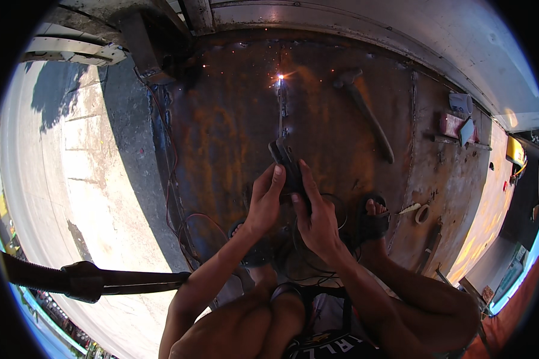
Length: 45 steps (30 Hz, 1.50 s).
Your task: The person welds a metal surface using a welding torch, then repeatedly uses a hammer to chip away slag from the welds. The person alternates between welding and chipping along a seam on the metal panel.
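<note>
Forearms angled fwd & in, L hand & R hand clamp black elongated rod holder, its thin grey metal rod sparking at far end, over rusty-brown metal plate.

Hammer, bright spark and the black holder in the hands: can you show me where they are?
Hammer (368, 113): head view, on its handle.
Bright spark (281, 76): head view, on its glowing middle.
Black holder (290, 170): head view, on the middle of its body.
</note>
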### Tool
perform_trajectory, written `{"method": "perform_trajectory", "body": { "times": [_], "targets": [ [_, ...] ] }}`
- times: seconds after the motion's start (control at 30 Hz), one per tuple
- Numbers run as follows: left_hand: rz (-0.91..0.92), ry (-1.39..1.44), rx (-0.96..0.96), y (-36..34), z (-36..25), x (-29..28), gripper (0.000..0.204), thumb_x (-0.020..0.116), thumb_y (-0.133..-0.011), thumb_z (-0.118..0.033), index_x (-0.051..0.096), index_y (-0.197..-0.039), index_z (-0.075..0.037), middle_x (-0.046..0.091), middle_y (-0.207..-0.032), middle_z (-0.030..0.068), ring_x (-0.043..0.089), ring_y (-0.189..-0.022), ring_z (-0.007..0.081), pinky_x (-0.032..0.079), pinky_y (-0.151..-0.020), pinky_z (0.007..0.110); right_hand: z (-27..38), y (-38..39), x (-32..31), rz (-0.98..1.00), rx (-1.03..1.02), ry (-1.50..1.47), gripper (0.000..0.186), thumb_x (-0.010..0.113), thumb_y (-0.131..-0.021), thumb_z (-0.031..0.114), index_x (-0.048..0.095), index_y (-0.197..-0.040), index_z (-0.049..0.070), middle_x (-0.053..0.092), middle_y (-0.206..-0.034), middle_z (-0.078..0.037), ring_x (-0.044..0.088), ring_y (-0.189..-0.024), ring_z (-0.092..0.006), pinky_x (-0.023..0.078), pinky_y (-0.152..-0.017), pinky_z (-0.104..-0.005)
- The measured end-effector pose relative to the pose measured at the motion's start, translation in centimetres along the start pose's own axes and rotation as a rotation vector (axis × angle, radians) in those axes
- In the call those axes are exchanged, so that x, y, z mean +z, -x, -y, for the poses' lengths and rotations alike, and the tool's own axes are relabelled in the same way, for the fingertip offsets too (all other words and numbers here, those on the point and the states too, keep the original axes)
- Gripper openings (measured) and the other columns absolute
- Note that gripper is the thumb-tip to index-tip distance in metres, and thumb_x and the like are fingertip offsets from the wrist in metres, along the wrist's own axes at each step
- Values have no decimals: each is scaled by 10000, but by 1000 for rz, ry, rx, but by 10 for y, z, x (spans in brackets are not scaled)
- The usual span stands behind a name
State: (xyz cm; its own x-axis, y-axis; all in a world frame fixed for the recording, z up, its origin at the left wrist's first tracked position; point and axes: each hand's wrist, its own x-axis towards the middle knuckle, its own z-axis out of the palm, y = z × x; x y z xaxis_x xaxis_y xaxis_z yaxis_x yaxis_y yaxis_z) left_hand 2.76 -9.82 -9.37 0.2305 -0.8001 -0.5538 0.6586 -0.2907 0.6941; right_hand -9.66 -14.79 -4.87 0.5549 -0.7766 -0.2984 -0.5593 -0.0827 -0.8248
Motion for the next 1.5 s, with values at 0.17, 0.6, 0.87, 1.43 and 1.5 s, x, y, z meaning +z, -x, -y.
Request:
{"method": "perform_trajectory", "body": {
  "times": [0.17,0.6,0.87,1.43,1.5],
  "targets": [
    [16,11,3,-1,2,-2,457,411,-1083,-409,591,-1203,-7,628,-1037,6,549,-947,56,470,-837,241,1,0,-1,6,9,-7,649,565,-975,71,278,-1555,119,679,-1068,-266,701,-875,-419,537,-699,-452],
    [3,32,-14,-1,0,0,448,416,-1082,-403,589,-1211,-10,633,-1045,7,562,-957,59,476,-853,250,0,-1,-1,6,11,-14,661,570,-974,68,273,-1560,128,678,-1028,-264,699,-874,-420,530,-710,-448],
    [27,62,-1,-2,1,1,430,408,-1086,-394,596,-1194,-23,629,-1023,-9,559,-935,43,479,-825,238,0,-1,-2,-3,-9,-1,673,568,-973,65,261,-1567,138,678,-971,-245,697,-846,-412,521,-704,-445],
    [20,41,30,-4,3,0,395,403,-1089,-367,611,-1166,-40,663,-1011,-3,601,-901,50,493,-796,232,-3,-1,-1,18,15,-7,686,568,-975,62,247,-1575,144,665,-901,-223,692,-786,-382,510,-696,-431],
    [20,69,11,-3,3,0,393,404,-1089,-367,612,-1165,-42,663,-1011,-5,602,-901,50,494,-797,233,-2,0,-1,19,12,-7,687,568,-974,59,247,-1575,145,663,-893,-221,689,-776,-379,509,-693,-431]
  ]
}}
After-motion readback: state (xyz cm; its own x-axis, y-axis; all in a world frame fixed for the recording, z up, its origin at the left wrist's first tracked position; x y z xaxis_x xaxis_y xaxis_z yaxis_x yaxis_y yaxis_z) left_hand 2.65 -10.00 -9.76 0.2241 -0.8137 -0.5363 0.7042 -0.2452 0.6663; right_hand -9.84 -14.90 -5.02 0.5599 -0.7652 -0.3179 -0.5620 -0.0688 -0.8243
